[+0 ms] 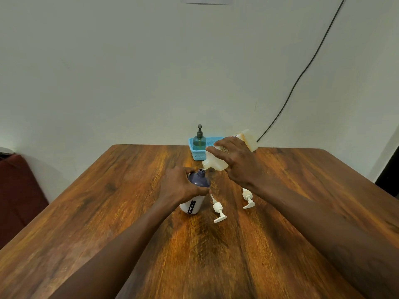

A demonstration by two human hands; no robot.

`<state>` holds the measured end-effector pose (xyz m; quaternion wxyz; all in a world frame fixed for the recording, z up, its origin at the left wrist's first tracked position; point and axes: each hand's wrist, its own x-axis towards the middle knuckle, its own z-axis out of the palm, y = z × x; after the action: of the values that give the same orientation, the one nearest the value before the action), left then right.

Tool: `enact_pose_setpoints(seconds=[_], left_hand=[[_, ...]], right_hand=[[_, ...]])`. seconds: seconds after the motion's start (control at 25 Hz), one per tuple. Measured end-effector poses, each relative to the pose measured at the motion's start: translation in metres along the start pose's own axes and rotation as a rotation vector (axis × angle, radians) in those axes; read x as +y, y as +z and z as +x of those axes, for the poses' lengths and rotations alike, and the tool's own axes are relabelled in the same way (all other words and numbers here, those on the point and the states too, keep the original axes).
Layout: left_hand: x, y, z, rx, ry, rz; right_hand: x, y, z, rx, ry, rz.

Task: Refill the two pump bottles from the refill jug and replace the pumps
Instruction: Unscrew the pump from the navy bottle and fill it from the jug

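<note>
A purple bottle (199, 180) with a white label stands open-necked on the wooden table (129, 212). My left hand (180, 184) grips its shoulder. My right hand (237, 162) holds the translucent refill jug (216, 162) of pale yellow liquid, tipped down to the left with its spout right over the bottle's neck. Two white pumps lie on the table: one (218, 209) just right of the bottle, the other (247, 198) partly under my right wrist. No second open bottle shows.
A blue plastic basket (194, 153) at the table's far edge holds a teal pump bottle (199, 140) with a dark pump. A black cable (302, 72) runs down the wall at the right. A dark red seat (17, 186) stands at the left.
</note>
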<state>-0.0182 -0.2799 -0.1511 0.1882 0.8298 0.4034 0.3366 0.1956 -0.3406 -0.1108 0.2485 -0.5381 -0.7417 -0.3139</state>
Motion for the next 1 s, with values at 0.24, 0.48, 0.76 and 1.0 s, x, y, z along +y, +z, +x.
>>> enact_pose_setpoints(seconds=[0.24,0.48,0.76,1.0], left_hand=[[0.0,0.001,0.001,-0.016,-0.002,0.006],[0.001,0.002,0.001,-0.018,0.0,0.019],[0.003,0.001,0.001,-0.011,0.014,0.005],[0.003,0.002,0.003,-0.014,-0.004,0.019]], right_hand=[[0.001,0.0,-0.001,0.031,-0.008,-0.006],[-0.002,-0.004,0.0,0.043,-0.022,-0.016],[-0.009,-0.015,0.002,0.072,-0.068,-0.078],[-0.013,-0.021,0.003,0.07,-0.115,-0.136]])
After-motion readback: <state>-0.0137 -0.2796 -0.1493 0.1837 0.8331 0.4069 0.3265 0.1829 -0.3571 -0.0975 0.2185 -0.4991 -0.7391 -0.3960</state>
